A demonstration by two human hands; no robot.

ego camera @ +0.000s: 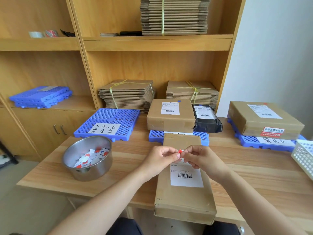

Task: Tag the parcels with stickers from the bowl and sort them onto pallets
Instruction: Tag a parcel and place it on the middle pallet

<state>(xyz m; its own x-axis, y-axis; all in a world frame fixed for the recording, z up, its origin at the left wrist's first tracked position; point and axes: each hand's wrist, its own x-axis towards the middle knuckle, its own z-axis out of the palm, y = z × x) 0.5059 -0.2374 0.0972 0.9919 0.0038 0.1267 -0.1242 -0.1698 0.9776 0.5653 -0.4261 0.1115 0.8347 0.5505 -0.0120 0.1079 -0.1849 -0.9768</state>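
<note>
Item: flat cardboard parcel [184, 197], lying lengthwise on the wooden table [254, 167] directly before the person, near end overhanging the table edge, white shipping label [186, 177] facing up, presumably so the tag can go on the same face. Above it: left hand [160, 156] and right hand [199, 158], fingertips pinched together on one small red sticker [180, 151]; both hands narrow, closed on the sticker, apparently peeling its backing, though the backing itself is too small to make out. Steel bowl [88, 158], left of the parcel and within easy reach, holds loose red, blue and white sticker slips. Back row, three blue pallets, each with a handwritten paper sign: left pallet [108, 122], no parcels; middle pallet [177, 135], bearing a brown box [171, 116] and a black mailer bag [206, 119], the box showing a small blue tag; right pallet [264, 141], bearing a large box [264, 121] with a small red tag at its label corner. Judgement: sticker colour likely designates the destination pallet; red would suggest the right.
</note>
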